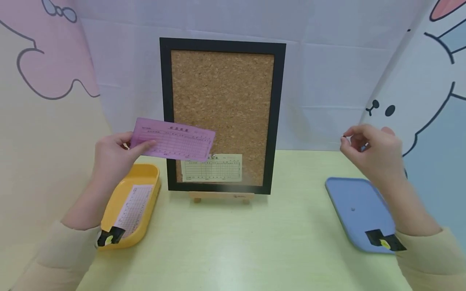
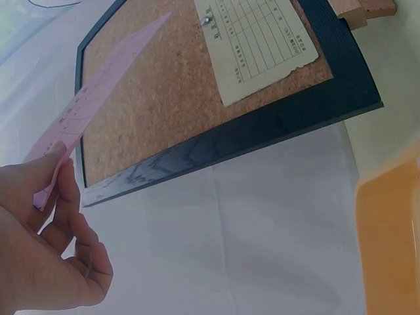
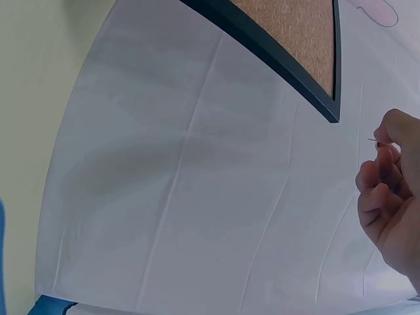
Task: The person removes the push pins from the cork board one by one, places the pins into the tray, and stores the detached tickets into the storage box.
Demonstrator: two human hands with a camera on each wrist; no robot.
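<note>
My left hand (image 1: 115, 155) pinches a purple receipt slip (image 1: 172, 139) by its left end, thumb in front. The slip hangs before the lower left of a black-framed corkboard (image 1: 225, 93), overlapping a pale yellow slip (image 1: 218, 171) on the cork. A silver pushpin (image 2: 207, 21) sits at the yellow slip's top edge. Off to the board's right, my right hand (image 1: 375, 149) pinches a small pushpin between thumb and forefinger; in the right wrist view the thin pin point (image 3: 372, 139) sticks out, while its head is mostly hidden by the fingertips.
A yellow tray (image 1: 151, 210) at left holds a white printed slip (image 1: 134, 206). At right lies a blue tray (image 1: 342, 210) with a small pin (image 1: 352, 209) in it. A wooden easel (image 1: 222, 195) supports the board, and a white cloth (image 1: 320, 81) hangs behind.
</note>
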